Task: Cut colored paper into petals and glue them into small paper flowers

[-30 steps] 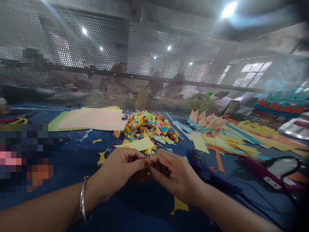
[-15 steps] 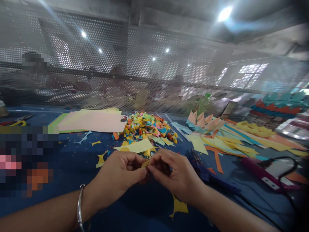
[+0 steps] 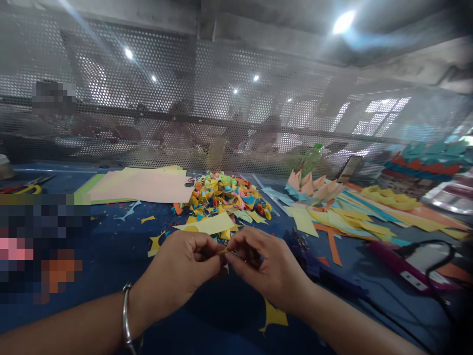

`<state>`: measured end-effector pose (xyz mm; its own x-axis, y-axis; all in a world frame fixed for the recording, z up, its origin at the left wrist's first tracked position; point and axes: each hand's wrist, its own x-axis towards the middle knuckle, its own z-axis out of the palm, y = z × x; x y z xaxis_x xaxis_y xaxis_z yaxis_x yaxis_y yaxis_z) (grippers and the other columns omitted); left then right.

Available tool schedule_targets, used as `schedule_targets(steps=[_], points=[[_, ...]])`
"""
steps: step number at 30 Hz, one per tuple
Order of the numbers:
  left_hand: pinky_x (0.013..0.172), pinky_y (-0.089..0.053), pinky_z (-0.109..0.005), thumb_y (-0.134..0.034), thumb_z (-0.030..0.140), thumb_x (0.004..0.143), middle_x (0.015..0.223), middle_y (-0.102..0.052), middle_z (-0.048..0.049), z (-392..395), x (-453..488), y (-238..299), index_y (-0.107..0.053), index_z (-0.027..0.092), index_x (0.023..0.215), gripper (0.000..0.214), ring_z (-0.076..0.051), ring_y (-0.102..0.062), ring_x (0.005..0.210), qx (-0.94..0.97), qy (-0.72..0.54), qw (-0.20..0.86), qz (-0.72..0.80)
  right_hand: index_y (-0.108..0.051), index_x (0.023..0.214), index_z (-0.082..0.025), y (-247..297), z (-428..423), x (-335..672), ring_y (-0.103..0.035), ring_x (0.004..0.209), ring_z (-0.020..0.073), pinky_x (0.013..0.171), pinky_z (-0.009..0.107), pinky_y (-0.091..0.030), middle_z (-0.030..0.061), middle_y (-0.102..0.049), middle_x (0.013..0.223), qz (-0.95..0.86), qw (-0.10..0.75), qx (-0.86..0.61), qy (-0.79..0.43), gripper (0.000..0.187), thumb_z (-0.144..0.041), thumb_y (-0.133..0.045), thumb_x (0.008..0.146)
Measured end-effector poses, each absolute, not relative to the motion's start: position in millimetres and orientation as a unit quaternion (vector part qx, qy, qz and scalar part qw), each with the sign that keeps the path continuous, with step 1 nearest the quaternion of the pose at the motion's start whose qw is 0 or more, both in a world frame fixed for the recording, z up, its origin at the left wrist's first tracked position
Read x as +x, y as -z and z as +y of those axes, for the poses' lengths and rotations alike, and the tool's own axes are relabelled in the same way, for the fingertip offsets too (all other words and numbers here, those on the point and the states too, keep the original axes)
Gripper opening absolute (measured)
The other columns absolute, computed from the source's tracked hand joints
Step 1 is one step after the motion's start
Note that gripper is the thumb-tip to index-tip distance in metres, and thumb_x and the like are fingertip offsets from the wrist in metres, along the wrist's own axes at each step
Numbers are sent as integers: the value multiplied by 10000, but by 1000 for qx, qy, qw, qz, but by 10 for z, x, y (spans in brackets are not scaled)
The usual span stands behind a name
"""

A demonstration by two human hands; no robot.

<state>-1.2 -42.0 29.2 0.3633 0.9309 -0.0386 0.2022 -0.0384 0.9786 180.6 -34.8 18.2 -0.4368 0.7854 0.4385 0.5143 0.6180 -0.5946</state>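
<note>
"Your left hand (image 3: 177,264) pinches a small yellow paper piece (image 3: 222,251) between thumb and fingers; your right hand (image 3: 275,261) has its fingertips closed at the other end."

"How does it look to you?"

"Thin, a dull-yellow sliver seen nearly edge-on. Your fingers hide most of it, so you can't tell its full shape."

"Which way does it point?"

"Its visible long axis runs sideways between your fingertips, right end tipped slightly up. You have it above the blue table (image 3: 207,315), nearer you than the paper-scrap heap (image 3: 229,192)."
</note>
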Motion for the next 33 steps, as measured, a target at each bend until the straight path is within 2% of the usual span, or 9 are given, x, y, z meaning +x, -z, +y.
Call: schedule_targets(steps=[5,16,22,33], points=[[582,-389,-210,-601,227,725,635,-620,14,-407,-20,-267,-665,171,704,88,-109,-525,593,654,-346,505,445,-562,831,-200,-178,-329,1808,-487,574,115,513,247,-403,-19,-499,657,-826,360,-399,-168,53,-251,-560,818],[552,-360,-208,-581,232,713,629,-586,19,-400,-21,-261,-638,171,697,85,-122,-490,604,695,-342,420,473,-573,820,-195,-161,-342,1799,-492,576,112,515,238,-404,-9,-520,678,-834,357,-389,-158,52,-240,-549,832],[498,-300,-194,-565,209,695,555,-508,47,-406,-13,-298,-604,175,630,84,-100,-413,531,711,-336,388,482,-566,808,-202,-164,-348,1785,-488,572,110,520,238,-405,-7,-536,689,-839,358,-387,-136,34,-222,-546,825],[518,-324,-213,-553,215,725,588,-558,33,-414,-37,-269,-628,172,689,93,-108,-451,553,729,-325,368,477,-552,806,-198,-149,-351,1803,-487,587,107,543,248,-393,-13,-523,702,-845,354,-376,-139,37,-164,-537,802]])
